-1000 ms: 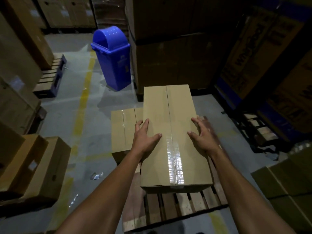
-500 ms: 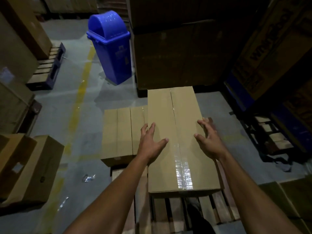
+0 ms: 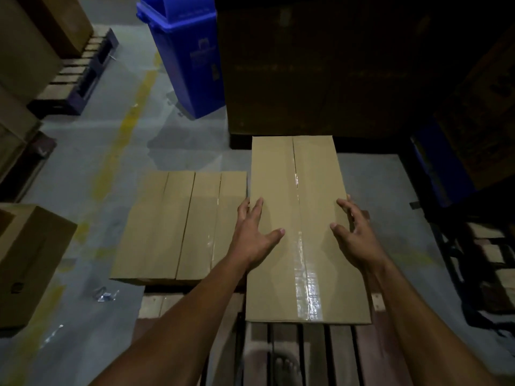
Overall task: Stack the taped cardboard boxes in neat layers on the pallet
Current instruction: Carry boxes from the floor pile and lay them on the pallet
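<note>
A long taped cardboard box [image 3: 301, 196] lies lengthwise on the right half of the wooden pallet [image 3: 315, 355]. Clear tape shines along its middle seam. My left hand [image 3: 255, 235] rests flat on its left edge with fingers spread. Over the box's right edge sits my right hand [image 3: 352, 232], thumb on top and fingers bent down the side. Two more taped boxes [image 3: 178, 227] lie side by side on the pallet's left half, touching the long box.
A blue lidded bin [image 3: 189, 54] stands on the floor behind. Tall dark cartons [image 3: 320, 68] rise just beyond the pallet. Another carton [image 3: 30, 263] sits at left, a second pallet [image 3: 80, 73] farther back left. Scraps of tape [image 3: 104, 293] litter the floor. My foot [image 3: 287, 367] shows below.
The view has tilted down and come closer to the pallet. The long box looks lower and square beside the left boxes. Both hands have stayed at its two edges.
</note>
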